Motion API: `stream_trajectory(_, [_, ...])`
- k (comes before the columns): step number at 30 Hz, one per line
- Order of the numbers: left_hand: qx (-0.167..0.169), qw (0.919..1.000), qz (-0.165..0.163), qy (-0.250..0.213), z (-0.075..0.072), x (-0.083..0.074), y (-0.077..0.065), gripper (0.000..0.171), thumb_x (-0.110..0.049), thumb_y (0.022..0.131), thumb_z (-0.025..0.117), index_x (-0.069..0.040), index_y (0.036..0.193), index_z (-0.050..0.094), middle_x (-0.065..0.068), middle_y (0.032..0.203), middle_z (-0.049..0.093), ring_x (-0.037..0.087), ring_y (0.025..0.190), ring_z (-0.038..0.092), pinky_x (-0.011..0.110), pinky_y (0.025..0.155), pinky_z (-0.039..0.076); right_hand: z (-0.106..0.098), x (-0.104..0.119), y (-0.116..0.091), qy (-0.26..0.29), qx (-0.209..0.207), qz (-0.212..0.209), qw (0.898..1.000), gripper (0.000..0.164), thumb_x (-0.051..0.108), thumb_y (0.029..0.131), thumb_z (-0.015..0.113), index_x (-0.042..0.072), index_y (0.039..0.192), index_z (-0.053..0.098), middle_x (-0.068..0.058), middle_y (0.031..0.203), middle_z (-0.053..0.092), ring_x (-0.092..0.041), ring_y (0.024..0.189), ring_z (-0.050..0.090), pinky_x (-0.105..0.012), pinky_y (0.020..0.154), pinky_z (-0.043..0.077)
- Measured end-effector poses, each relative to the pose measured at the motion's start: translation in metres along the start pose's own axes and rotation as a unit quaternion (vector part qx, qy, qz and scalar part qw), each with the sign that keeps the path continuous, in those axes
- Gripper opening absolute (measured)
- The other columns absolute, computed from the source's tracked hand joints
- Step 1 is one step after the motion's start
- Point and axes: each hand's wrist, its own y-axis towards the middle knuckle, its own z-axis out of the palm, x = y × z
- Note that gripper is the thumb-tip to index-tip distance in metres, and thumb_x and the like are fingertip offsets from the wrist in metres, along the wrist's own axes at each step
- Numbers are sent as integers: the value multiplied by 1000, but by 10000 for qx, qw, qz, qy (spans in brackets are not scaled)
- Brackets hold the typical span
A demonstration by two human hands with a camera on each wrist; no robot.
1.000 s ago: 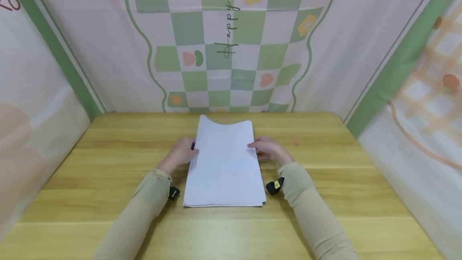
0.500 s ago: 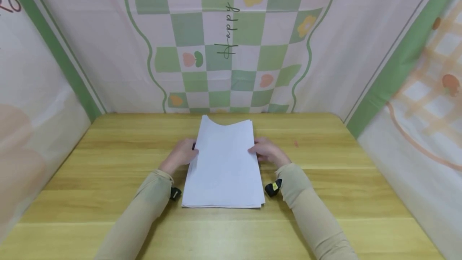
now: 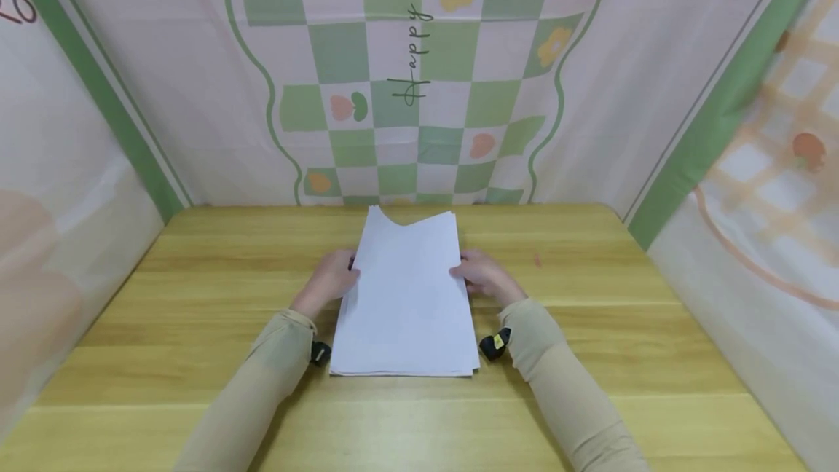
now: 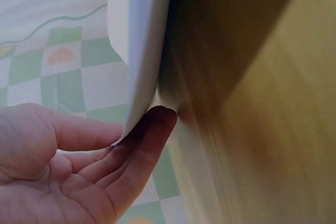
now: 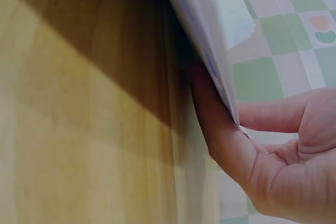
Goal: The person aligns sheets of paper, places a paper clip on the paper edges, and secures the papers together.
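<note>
White sheets (image 3: 403, 297) lie between thumbs (image 4: 84, 132) above and fingers (image 4: 140, 160) below.

L grip (image 3: 328, 279), ppr (image 3: 408, 301) btwn, R grip (image 3: 486, 275), tbl (image 3: 210, 290) under

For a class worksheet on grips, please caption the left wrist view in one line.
A left hand pinches the edge of white paper between thumb and fingers, above a wooden table.

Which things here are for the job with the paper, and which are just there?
Part of the job:
- stack of white paper
- left grip, pinching one side of it
- right grip, pinching the other side
- table underneath

Just there:
- checkered cloth behind
- small reddish mark on the table
- black wrist gadgets
</note>
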Motion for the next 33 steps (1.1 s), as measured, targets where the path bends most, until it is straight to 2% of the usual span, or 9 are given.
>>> stream_trajectory(8, [-320, 9986, -57, -413, -1, -1, 1, 35, -7, 94, 50, 5, 127, 51, 24, 121, 59, 33, 102, 61, 41, 84, 53, 0, 4, -5, 288, 7, -292, 9992, 47, 2, 96, 44, -7, 140, 32, -18, 115, 55, -12, 78, 58, -25, 70, 53])
stream_trajectory(12, [-461, 9976, -66, -503, -3, -1, 1, 35, -7, 94, 50, 6, 127, 50, 26, 125, 56, 37, 111, 58, 45, 91, 50, -1, 6, -7, 285, 19, -442, 9986, 46, 4, 97, 43, -8, 140, 31, -22, 123, 52, -13, 82, 58, -25, 73, 53])
stream_trajectory(22, [-716, 9931, 8, -930, -7, -3, 0, 41, -8, 97, 45, 6, 135, 41, 28, 132, 50, 39, 120, 51, 46, 97, 46, 0, 12, -9, 526, -40, -575, 9969, 47, 4, 99, 38, -6, 144, 26, -27, 138, 43, -32, 113, 55, -40, 92, 50])
stream_trajectory(29, [-841, 9913, 196, -989, -8, -2, 0, 40, -9, 98, 41, 5, 135, 40, 28, 136, 47, 40, 123, 48, 48, 99, 44, 1, 15, -11, 559, -207, -716, 9957, 44, 3, 99, 38, -8, 141, 30, -29, 135, 46, -26, 104, 59, -37, 89, 52])
stream_trajectory(33, [-856, 9897, 217, -1131, -9, -3, -1, 40, -8, 99, 38, 5, 137, 36, 29, 141, 41, 41, 128, 43, 49, 102, 41, 1, 16, -12, 575, -251, -770, 9951, 45, 4, 99, 37, -6, 142, 29, -28, 136, 46, -31, 110, 58, -40, 92, 50])
